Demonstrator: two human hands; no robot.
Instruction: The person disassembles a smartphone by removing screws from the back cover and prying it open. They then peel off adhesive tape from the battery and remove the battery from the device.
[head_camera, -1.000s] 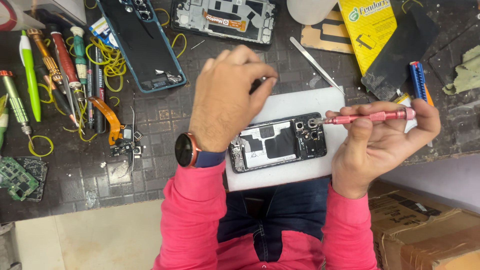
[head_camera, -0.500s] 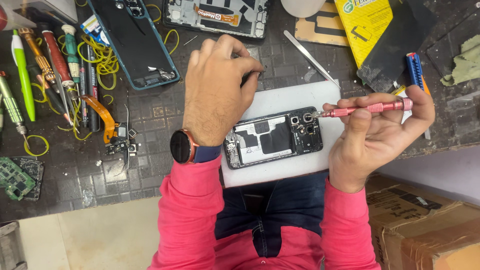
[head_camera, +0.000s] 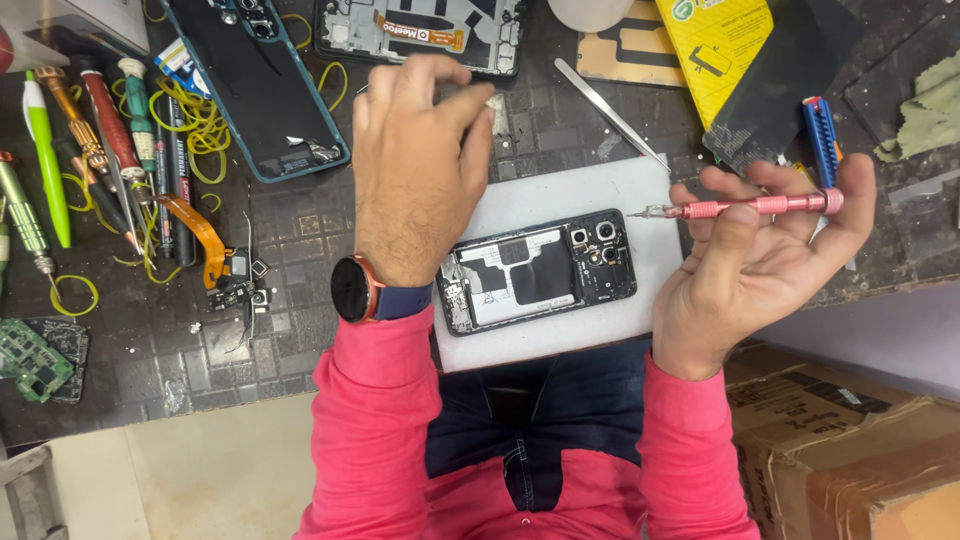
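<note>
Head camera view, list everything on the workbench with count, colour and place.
opened phone: one, black, on the white pad
white pad: one, bench centre
pink screwdriver: one, held level above the pad's right edge
tweezers: one, silver, behind the pad
phone back cover: one, dark with teal rim, upper left
second phone frame: one, dark, top centre
yellow packet: one, upper right
blue tool: one, right
screwdrivers: several, mixed colours, left
circuit board: one, green, lower left
cardboard box: one, brown, lower right
left hand: hovering behind the phone
right hand: holding the screwdriver
</note>
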